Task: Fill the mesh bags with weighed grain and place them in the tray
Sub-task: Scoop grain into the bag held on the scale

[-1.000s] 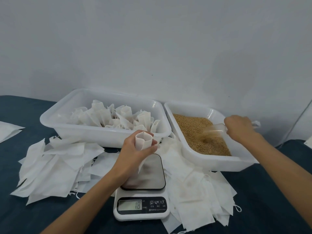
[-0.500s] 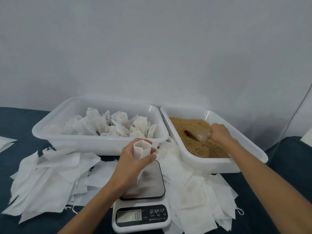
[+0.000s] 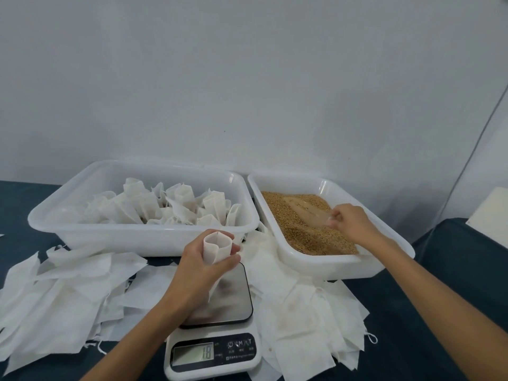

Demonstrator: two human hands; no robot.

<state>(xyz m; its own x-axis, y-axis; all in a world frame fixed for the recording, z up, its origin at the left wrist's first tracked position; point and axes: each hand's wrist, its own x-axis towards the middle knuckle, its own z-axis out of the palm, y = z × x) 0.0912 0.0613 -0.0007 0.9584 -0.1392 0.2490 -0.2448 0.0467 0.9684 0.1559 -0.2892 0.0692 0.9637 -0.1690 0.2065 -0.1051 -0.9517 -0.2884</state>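
Grain (image 3: 308,224) in the right tray (image 3: 330,266) now takes the scoop (image 3: 310,215), which the right hand (image 3: 349,221), pinching its handle, has pushed further in than a second ago. The left hand (image 3: 203,262) still grips the empty bag (image 3: 215,247) open-mouthed over the scale (image 3: 217,320), so filling looks imminent; filled bags (image 3: 170,204) sit in the left tray (image 3: 137,235).

The scale (image 3: 213,345) sat at 6 o'clock on the table (image 3: 428,312). The tray (image 3: 143,232) of filled bags (image 3: 176,207) lay at 11 o'clock, the grain (image 3: 302,224) tub (image 3: 343,266) at 2 o'clock, with loose bags (image 3: 60,292) at 9 and 4 o'clock.
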